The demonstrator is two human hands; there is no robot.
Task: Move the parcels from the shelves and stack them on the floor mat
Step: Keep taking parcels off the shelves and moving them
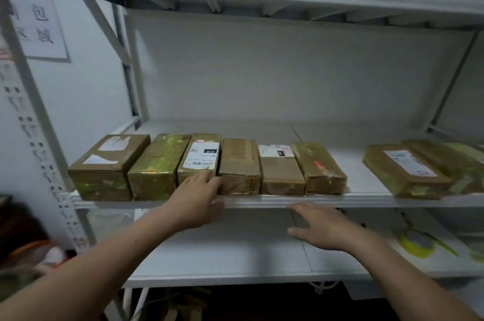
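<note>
reaching for a parcel on the shelf

six parcels (241, 163) sat side by side at the shelf (366, 201) front, more to the right. left hand (199, 197) lay loose-fingered on the labelled parcel (200, 161), gripping nothing. right hand (322, 226) hung spread and empty below the edge. best drawn straight out, both hands on its sides, neighbours undisturbed. mat not in view.

A white paper sign (39, 24) with black characters is hanging on the pale wall (86, 100) at the upper left. A roll of yellow tape (416, 243) is lying flat at the lower right, its loose strip trailing off rightward. Dark and orange clutter (28, 247) is sitting at the lower left, too blurred to name. A white cord (322, 286) is dangling near the bottom.
</note>
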